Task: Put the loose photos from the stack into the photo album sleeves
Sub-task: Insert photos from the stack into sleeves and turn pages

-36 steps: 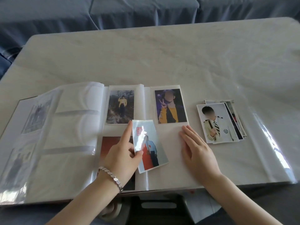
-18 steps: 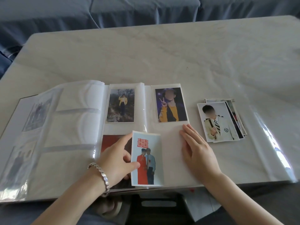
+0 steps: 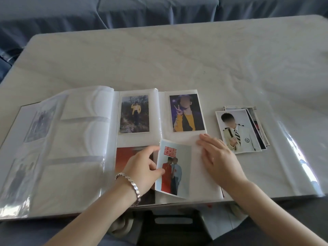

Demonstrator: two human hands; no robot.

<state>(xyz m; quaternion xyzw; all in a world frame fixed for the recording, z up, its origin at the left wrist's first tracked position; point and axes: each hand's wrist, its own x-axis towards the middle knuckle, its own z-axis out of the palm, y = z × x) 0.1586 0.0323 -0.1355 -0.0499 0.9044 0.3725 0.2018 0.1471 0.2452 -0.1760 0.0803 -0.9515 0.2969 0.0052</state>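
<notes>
Left of the left grip (image 3: 142, 167), the album (image 3: 79, 139) lay open on the bench (image 3: 177, 59), its turned pages bowed up. That was probably why both grips worked the flat right-hand leaves. The left grip, with a bracelet (image 3: 129, 185) at its wrist, pinched the photo (image 3: 174, 167) by its left edge, thumb on the front and fingers behind. Holding it at 1 side likely left the rest free to feed into a sleeve (image 3: 202, 174).

The photo sat just right of the left grip, over the lower sleeve of the right-hand leaf. Its lower edge curled up, and whether any of it was already under the film could not be told. Just right of the photo, the right grip (image 3: 218, 157) lay spread flat, fingers straight on the sleeve, apparently pinning the leaf and steadying the film at its mouth. The stack (image 3: 237, 130) waited just right of the right grip, within easy reach for the next pick.

1 s before, the photo was tilted and raised between the grips, catching glare. 0.5 s before, it lay squarer and lower over the sleeve. Now it stood higher and leaned slightly, its top corner near the right fingertips. The right grip and the stack had barely shifted.
</notes>
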